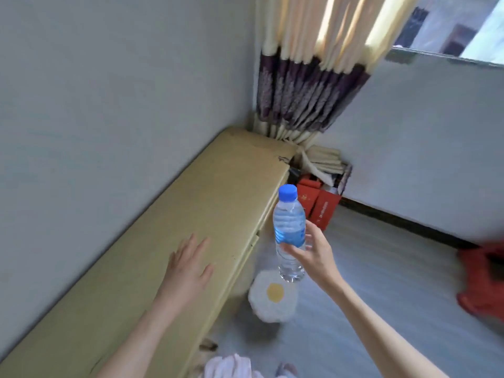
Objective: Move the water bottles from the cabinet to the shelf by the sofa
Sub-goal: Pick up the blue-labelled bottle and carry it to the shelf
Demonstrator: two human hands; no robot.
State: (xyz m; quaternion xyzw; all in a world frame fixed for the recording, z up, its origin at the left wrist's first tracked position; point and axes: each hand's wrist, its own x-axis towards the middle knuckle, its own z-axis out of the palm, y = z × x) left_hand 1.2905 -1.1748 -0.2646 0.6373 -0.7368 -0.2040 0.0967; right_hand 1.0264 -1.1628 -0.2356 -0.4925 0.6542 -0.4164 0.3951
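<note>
Blue cap [287, 192] and blue label on the clear bottle [289, 233]. Yellow cabinet [191, 214] along the pale grey wall [109, 91]. Cream curtain [313, 64] with a purple patterned band. Red boxes [319, 203], and a white cushion [272, 298] with a yellow centre.

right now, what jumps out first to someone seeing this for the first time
The water bottle with its blue cap stands out at centre, held upright in the air by the right hand. To its left, the left hand spreads open over the long yellow cabinet along the wall. A fried-egg-shaped cushion lies on the floor below the bottle.
</note>
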